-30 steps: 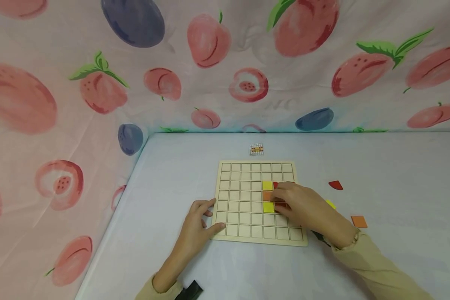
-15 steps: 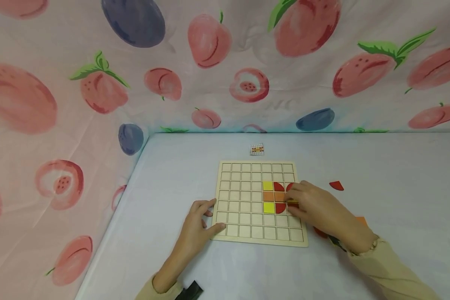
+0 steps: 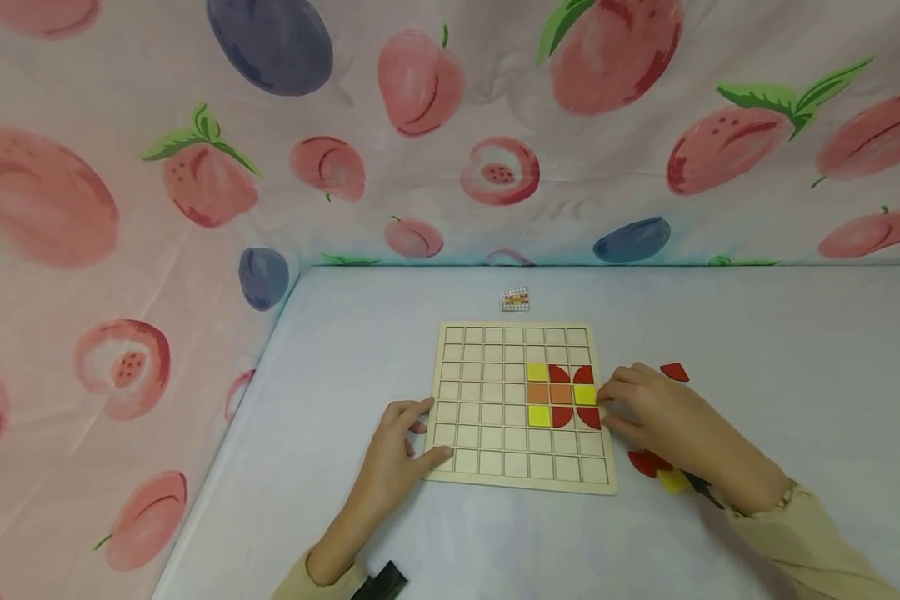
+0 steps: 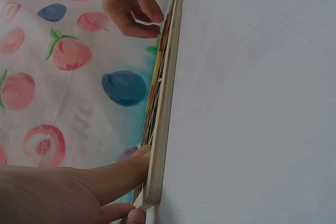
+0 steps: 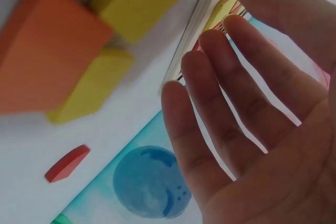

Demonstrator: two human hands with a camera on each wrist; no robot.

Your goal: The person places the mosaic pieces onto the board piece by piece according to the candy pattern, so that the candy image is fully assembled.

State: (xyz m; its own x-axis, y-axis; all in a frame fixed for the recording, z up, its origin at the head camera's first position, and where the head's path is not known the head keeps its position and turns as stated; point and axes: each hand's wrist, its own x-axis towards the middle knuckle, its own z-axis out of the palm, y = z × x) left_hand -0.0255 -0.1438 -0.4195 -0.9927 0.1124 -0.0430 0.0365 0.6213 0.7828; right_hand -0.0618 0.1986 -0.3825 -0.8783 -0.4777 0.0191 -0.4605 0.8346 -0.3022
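A pale wooden grid board [image 3: 487, 458] lies on the table. In its right part sit orange squares [image 3: 538, 393], red quarter-circle tiles [image 3: 562, 417] and yellow squares [image 3: 538, 415], one of these the yellow tile [image 3: 585, 394] at the right end of the middle row. My left hand [image 3: 390, 454] steadies the board's left edge, its thumb laid over the rim and its fingers along the side. Beside the right edge is my right hand [image 3: 663, 421], fingers loosely extended and holding nothing; the right wrist view shows its bare palm [image 5: 273, 171].
Loose pieces lie right of the board: a red quarter circle [image 3: 675, 372] farther back, another red piece [image 3: 648, 463] and a yellow piece [image 3: 672, 481] by the wrist, plus an orange block [image 5: 47, 51]. A small patterned card [image 3: 515, 299] lies behind the board. Fruit-print cloth [image 3: 420, 200] backs the table.
My right hand has moved right, off the board to its edge, uncovering the red quarter circles and the yellow tile at the middle row's right end. My left hand stays put.
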